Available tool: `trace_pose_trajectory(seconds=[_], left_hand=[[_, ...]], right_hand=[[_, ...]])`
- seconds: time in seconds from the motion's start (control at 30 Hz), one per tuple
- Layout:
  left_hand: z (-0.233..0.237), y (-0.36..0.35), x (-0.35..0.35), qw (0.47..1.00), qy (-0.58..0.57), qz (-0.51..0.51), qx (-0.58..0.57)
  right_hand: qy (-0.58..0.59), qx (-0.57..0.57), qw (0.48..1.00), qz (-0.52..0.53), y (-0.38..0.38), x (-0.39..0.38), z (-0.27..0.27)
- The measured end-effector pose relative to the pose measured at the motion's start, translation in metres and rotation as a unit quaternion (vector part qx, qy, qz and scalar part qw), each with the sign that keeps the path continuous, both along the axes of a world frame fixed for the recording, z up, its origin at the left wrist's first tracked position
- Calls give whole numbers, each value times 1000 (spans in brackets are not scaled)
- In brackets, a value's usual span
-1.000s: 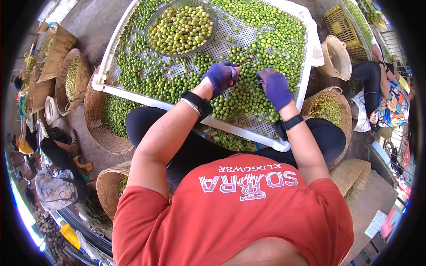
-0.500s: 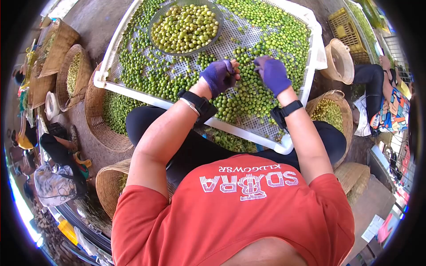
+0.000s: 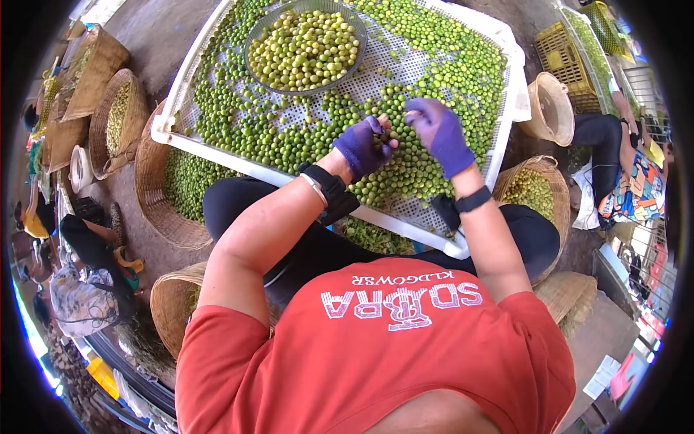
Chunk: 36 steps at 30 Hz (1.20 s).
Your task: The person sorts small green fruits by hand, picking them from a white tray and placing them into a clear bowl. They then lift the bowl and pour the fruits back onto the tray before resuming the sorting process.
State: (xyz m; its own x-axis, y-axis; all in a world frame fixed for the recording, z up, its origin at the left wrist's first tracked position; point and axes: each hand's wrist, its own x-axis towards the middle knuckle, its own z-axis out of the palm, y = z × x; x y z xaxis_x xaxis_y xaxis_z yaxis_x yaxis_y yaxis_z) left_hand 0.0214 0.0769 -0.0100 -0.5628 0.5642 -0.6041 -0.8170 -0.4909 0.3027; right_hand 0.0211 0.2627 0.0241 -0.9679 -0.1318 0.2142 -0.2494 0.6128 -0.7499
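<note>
Small round green fruits (image 3: 275, 134) lie spread over a white perforated tray (image 3: 394, 66) in front of me. In a purple fingerless glove, my left hand (image 3: 367, 147) hovers just above the fruits with its fingers curled in; what is inside it is hidden. Beside it on the right, my right hand (image 3: 439, 135), also gloved in purple, is bent over the fruits with its fingertips together. Whether it pinches a fruit does not show. A clear bowl (image 3: 363, 36) of paler, yellowish-green fruits rests on the tray's far part.
Wicker baskets with green fruits stand close by, one at the left (image 3: 150, 192) and one at the right (image 3: 558, 189). A pale bucket (image 3: 553, 108) and a yellow crate (image 3: 560, 54) are right of the tray. Other people sit at both sides, one in a patterned top (image 3: 636, 189).
Both hands have come slightly closer to my body, and my left hand's fingers have turned more inward. The bowl and tray stay in place; the whole view has shifted a little.
</note>
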Motion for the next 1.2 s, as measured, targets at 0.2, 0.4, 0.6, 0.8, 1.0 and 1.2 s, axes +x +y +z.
trace_pose_trajectory(seconds=[0.2, 0.4, 0.6, 0.8, 1.0, 1.2], left_hand=[[-3, 1, -2, 998, -42, -23, 28], [-2, 5, -2, 996, -46, -23, 67], [-11, -4, 2, 982, 184, -40, -10], [2, -6, 11, 957, 268, -43, -106], [4, -7, 5, 998, -45, 37, 4], [8, -6, 3, 997, -54, 51, -26]], right_hand=[[37, 285, 957, -45, 81, -40, -40], [-18, 391, 920, -4, 64, -53, -45], [-61, 325, 943, 31, 34, -66, -17], [136, 303, 933, 142, -41, -88, -37], [14, 382, 911, 153, -53, -90, -36], [-39, 321, 939, 119, -39, -87, -29]])
